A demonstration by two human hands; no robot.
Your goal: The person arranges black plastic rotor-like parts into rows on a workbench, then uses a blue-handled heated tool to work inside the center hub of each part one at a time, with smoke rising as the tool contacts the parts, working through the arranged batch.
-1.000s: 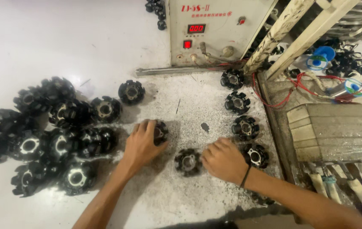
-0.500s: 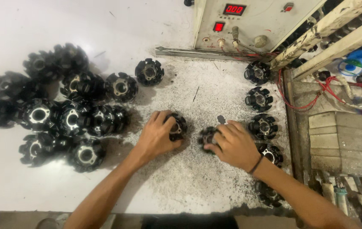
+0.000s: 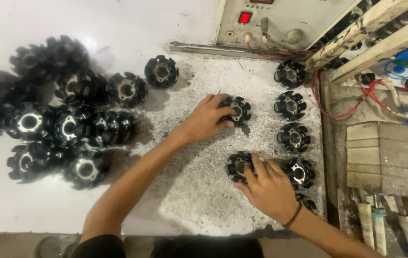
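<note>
White tabletop [image 3: 37, 210], dusted grey at centre. I see my left hand [image 3: 204, 119] gripping a black rotor [image 3: 238, 110] at 12 o'clock; my right hand [image 3: 268, 188] grips another rotor [image 3: 236, 166] at 5 o'clock.

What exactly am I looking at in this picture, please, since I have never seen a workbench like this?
The view comes from a camera worn on a person's head, looking down at their own two bare hands over a white worktable. The left hand grips one black toothed rotor core; the right hand, with a dark wristband, rests on another rotor core. A heap of similar cores lies at the left, and a column of single cores runs down the right. Grey grit covers the table's middle. At the top stands a beige control box with a red lit display; red wires trail beside it.
</note>
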